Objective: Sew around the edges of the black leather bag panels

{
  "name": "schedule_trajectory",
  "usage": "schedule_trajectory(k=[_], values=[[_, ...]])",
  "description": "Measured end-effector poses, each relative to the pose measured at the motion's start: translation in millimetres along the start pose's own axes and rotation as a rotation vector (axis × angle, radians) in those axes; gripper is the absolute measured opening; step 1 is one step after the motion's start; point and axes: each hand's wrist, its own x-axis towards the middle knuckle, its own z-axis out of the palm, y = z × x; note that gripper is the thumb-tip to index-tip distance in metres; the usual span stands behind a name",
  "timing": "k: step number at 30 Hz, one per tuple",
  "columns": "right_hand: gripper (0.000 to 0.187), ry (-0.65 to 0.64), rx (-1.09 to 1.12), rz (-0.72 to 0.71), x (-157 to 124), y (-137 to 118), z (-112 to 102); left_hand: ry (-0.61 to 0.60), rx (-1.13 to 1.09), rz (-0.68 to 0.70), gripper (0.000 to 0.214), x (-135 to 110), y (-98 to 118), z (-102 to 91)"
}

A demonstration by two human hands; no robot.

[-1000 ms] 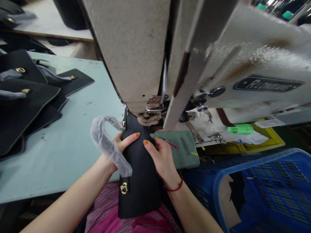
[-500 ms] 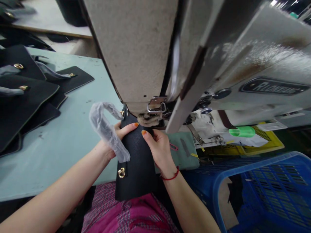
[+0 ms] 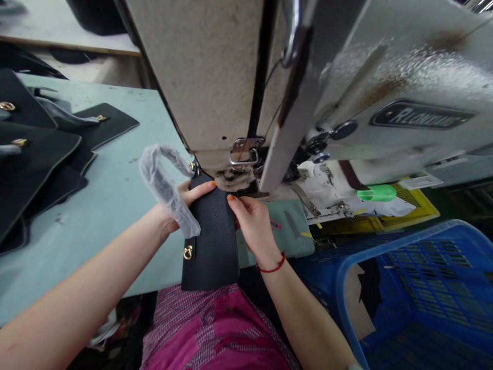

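A black leather panel (image 3: 215, 241) lies under the head of a sewing machine (image 3: 200, 77), its far end hidden there. Along its left side are gold fittings (image 3: 188, 252) and a handle wrapped in clear plastic (image 3: 152, 169), which arches over my left wrist. My left hand (image 3: 192, 195) is closed on the panel's left side, thumb on top and the other fingers out of sight beneath. At the right edge, my right hand (image 3: 252, 218) pinches the panel close to the presser area, thumb on top. The needle itself is hidden behind the machine head.
Several similar black panels (image 3: 38, 159) with gold fittings lie on the pale green table (image 3: 115, 205) at left. A blue plastic basket (image 3: 342, 288) stands at lower right, holding some pieces. Behind it is a yellow crate (image 3: 427, 213). Small tools (image 3: 291, 223) rest right of the panel.
The panel has moved away from my body, farther under the machine head, with both hands still on it. My view has shifted slightly, and the machine appears a little farther left and higher.
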Motion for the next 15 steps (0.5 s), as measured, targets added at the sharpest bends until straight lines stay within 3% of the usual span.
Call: schedule_trajectory(k=[8,15], values=[[0.047,0.035,-0.039,-0.039,1.3,-3.3,-3.7,-0.078,0.002,-0.088,0.024,-5.7,2.2,2.4],[0.044,-0.014,0.054,-0.003,0.8,-3.0,-3.9,-0.175,-0.038,-0.037,0.029,-2.4,7.2,2.7]])
